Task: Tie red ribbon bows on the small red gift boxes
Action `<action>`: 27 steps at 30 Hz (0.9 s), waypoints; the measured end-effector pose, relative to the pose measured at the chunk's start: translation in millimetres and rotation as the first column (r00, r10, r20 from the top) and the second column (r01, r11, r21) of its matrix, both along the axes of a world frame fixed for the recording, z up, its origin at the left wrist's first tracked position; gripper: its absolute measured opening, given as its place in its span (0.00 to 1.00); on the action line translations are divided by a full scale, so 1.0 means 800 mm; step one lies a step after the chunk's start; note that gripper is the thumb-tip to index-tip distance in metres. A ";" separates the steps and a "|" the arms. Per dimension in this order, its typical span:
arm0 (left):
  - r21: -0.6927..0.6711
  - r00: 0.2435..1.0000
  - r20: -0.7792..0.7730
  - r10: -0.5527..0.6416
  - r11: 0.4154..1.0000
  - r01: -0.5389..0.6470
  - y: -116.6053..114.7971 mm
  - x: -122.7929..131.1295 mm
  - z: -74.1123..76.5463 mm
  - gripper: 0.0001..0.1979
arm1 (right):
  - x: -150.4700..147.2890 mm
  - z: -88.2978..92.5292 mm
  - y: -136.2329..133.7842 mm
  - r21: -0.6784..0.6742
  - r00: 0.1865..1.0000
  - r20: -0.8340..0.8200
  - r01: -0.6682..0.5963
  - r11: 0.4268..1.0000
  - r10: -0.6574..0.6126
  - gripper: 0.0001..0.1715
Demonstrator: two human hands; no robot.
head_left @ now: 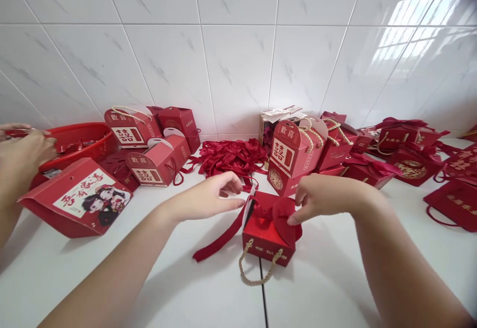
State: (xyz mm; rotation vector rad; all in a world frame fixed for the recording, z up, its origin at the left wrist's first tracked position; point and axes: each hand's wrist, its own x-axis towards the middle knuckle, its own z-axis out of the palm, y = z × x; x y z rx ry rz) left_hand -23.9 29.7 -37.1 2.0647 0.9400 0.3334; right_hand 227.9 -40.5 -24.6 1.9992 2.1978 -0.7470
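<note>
A small red gift box [267, 238] with a beige rope handle sits on the white surface between my hands. A red ribbon [219, 241] trails from its top down to the left. My left hand [208, 196] is closed in a pinch on the ribbon at the box's upper left corner. My right hand [320, 196] pinches the box's rounded red top flap from the right.
Finished red boxes [152, 161] [294, 149] stand along the tiled wall, with a heap of red ribbons [231, 156] between them. Red bags [410, 161] fill the right side. A flat red bag [80, 199] and red basin [80, 139] lie left, by another person's hands [20, 154].
</note>
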 end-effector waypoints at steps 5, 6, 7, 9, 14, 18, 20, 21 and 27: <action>-0.149 0.997 0.041 -0.072 0.986 0.077 0.008 0.012 -0.025 0.13 | -0.007 -0.010 0.028 -0.160 0.985 -0.157 -0.100 0.982 0.075 0.28; -0.174 0.996 0.043 -0.077 0.981 0.084 0.012 0.011 -0.025 0.13 | -0.007 -0.011 0.030 -0.168 0.975 -0.202 -0.124 0.978 0.089 0.27; -0.204 0.995 0.046 -0.085 0.975 0.093 0.016 0.008 -0.024 0.13 | -0.006 -0.012 0.032 -0.167 0.965 -0.242 -0.140 0.976 0.098 0.26; -0.273 0.994 0.060 -0.096 0.956 0.109 0.020 0.002 -0.017 0.12 | -0.001 -0.013 0.033 -0.129 0.950 -0.294 -0.148 0.981 0.105 0.25; -0.260 0.999 0.049 -0.015 0.965 0.027 0.017 -0.020 0.016 0.13 | 0.025 0.000 0.018 0.032 0.928 -0.367 -0.060 0.998 0.068 0.27; 0.000 0.987 -0.078 0.140 0.990 -0.140 0.014 -0.033 0.034 0.15 | 0.044 0.019 -0.003 0.068 0.883 -0.470 0.047 0.997 -0.010 0.30; 0.098 0.971 -0.169 0.169 0.983 -0.154 0.014 -0.034 0.036 0.17 | 0.048 0.025 -0.009 0.053 0.891 -0.451 0.081 0.995 -0.049 0.30; 0.123 0.961 -0.225 0.161 0.983 -0.136 0.015 -0.033 0.035 0.17 | 0.049 0.027 -0.011 0.035 0.905 -0.420 0.094 0.995 -0.071 0.29; 0.128 0.889 -0.428 0.162 0.985 -0.118 0.024 -0.038 0.025 0.20 | 0.051 0.023 -0.009 -0.058 0.928 -0.320 0.184 0.981 -0.193 0.24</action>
